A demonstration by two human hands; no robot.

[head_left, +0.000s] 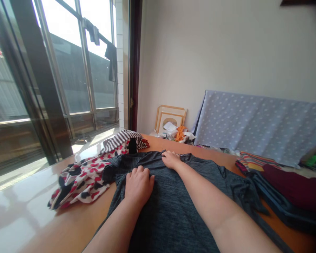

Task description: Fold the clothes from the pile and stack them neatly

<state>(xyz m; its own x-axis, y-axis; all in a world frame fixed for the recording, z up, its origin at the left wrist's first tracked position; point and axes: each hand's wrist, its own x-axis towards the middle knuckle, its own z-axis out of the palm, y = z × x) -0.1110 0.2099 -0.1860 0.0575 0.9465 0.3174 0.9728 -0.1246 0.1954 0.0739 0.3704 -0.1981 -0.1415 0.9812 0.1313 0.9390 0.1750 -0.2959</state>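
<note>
A dark grey heathered shirt (171, 203) lies spread over the table in front of me, its collar end away from me. My left hand (139, 184) rests on the shirt's upper left part, fingers curled down into the cloth. Farther off, my right hand (171, 160) pinches the shirt close to the neckline; its fingertips are partly hidden. One sleeve stretches to the right, loosely wrinkled. Just left of the shirt, touching it, is a crumpled white garment with red and black spots (86, 179).
Black-and-white striped cloth (122, 138) lies at the table's (94, 214) far left. Folded clothes (295, 186) are stacked on the right. Beyond the table are a polka-dot cloth cover (258, 123), a picture frame (158, 117) against the wall and a glass door (68, 70).
</note>
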